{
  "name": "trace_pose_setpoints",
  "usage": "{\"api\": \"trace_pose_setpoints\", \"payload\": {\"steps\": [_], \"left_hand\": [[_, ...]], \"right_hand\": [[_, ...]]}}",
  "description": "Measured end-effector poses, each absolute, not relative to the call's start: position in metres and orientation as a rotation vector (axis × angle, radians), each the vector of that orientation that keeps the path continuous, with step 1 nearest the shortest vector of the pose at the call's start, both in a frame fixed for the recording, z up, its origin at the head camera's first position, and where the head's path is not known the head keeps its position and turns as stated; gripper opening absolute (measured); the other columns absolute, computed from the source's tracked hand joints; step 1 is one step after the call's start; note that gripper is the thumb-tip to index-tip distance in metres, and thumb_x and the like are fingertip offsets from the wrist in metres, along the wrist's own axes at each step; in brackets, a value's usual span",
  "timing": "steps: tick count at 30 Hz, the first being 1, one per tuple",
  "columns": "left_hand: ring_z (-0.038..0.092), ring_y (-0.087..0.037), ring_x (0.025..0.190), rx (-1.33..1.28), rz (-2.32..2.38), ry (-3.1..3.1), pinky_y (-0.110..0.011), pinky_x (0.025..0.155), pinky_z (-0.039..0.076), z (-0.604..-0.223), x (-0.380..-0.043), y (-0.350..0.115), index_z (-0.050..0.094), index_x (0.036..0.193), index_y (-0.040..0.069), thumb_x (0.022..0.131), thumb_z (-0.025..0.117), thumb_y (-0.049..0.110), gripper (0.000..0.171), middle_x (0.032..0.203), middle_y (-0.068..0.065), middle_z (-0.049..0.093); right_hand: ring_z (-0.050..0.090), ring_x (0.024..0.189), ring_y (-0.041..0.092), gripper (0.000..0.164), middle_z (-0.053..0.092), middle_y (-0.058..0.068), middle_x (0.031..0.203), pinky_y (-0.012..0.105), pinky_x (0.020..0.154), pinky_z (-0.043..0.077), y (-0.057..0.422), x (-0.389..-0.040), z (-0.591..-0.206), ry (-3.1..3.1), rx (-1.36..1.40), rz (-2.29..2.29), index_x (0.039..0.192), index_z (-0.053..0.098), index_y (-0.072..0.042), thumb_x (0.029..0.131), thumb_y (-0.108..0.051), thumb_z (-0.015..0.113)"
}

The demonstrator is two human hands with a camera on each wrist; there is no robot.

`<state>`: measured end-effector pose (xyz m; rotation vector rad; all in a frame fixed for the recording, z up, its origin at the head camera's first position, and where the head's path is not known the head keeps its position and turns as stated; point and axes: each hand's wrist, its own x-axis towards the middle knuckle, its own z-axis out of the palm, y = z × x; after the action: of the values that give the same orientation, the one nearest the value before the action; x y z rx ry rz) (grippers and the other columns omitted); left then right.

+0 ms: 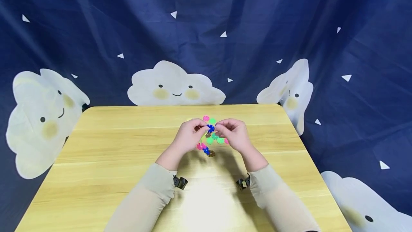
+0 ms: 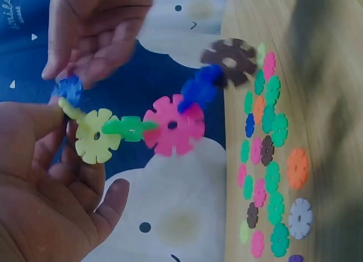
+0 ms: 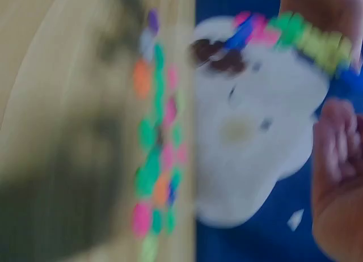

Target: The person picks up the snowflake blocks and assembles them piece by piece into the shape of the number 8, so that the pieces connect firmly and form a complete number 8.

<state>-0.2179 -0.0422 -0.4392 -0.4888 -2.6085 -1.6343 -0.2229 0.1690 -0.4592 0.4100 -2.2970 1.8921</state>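
My left hand (image 1: 190,135) pinches one end of a chain of notched flower-shaped plastic discs. In the left wrist view this runs from a blue disc (image 2: 69,91) at the fingertips through a yellow disc (image 2: 97,135), a green disc (image 2: 127,128), a pink disc (image 2: 173,126) and another blue disc (image 2: 199,87) to a brown disc (image 2: 229,62). Slotted edge to edge, the discs hang out from the hand over the table. My right hand (image 1: 234,134) is beside the blue end disc, thumb and fingers loosely bent, the fingertips just off it in the right wrist view, which is blurred.
Loose discs lie on the wooden table (image 1: 128,174) beneath and beyond the hands, among them an orange disc (image 2: 297,168), a white disc (image 2: 300,218) and several green ones. A dark blue curtain (image 1: 206,38) with printed clouds hangs behind the table's far edge.
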Motion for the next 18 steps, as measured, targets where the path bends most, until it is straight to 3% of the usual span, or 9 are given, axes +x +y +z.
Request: {"api": "trace_pose_setpoints", "payload": {"steps": [6, 10, 14, 18], "left_hand": [[0.055, -0.020, 0.079, -0.327, -1.789, -2.517, -0.034, 0.075, 0.051, -0.441, -0.220, -0.049, 0.071, 0.105, 0.001, 0.104, 0.066, 0.008, 0.009, 0.088, -0.006, 0.063], [0.056, -0.020, 0.082, -0.319, -1.849, -2.479, -0.032, 0.076, 0.052, -0.440, -0.221, -0.051, 0.071, 0.104, 0.000, 0.104, 0.066, 0.007, 0.008, 0.090, -0.007, 0.064], [0.060, -0.020, 0.085, -0.310, -1.872, -2.466, -0.031, 0.078, 0.054, -0.439, -0.221, -0.052, 0.070, 0.105, -0.002, 0.103, 0.066, 0.005, 0.008, 0.093, -0.009, 0.067], [0.061, -0.020, 0.086, -0.286, -1.883, -2.465, -0.031, 0.079, 0.054, -0.439, -0.221, -0.053, 0.070, 0.104, -0.003, 0.103, 0.067, 0.004, 0.008, 0.093, -0.009, 0.067]], "right_hand": [[0.063, 0.071, 0.020, 0.018, 0.071, 0.005, 0.080, 0.035, 0.067, 0.053, 0.196, -0.239, -0.496, -2.963, -0.098, 1.118, 0.091, 0.075, -0.006, 0.100, -0.021, 0.075], [0.064, 0.076, 0.023, 0.025, 0.072, 0.003, 0.086, 0.043, 0.068, 0.053, 0.198, -0.242, -0.517, -3.205, -0.170, 0.739, 0.090, 0.076, -0.012, 0.098, -0.035, 0.077], [0.065, 0.083, 0.024, 0.023, 0.072, 0.005, 0.095, 0.045, 0.073, 0.056, 0.194, -0.245, -0.528, -3.222, -0.122, 0.602, 0.098, 0.076, -0.010, 0.097, -0.033, 0.079], [0.064, 0.082, 0.025, 0.021, 0.069, 0.007, 0.092, 0.045, 0.076, 0.057, 0.194, -0.246, -0.531, -3.232, -0.076, 0.678, 0.097, 0.071, -0.006, 0.096, -0.025, 0.081]]}}
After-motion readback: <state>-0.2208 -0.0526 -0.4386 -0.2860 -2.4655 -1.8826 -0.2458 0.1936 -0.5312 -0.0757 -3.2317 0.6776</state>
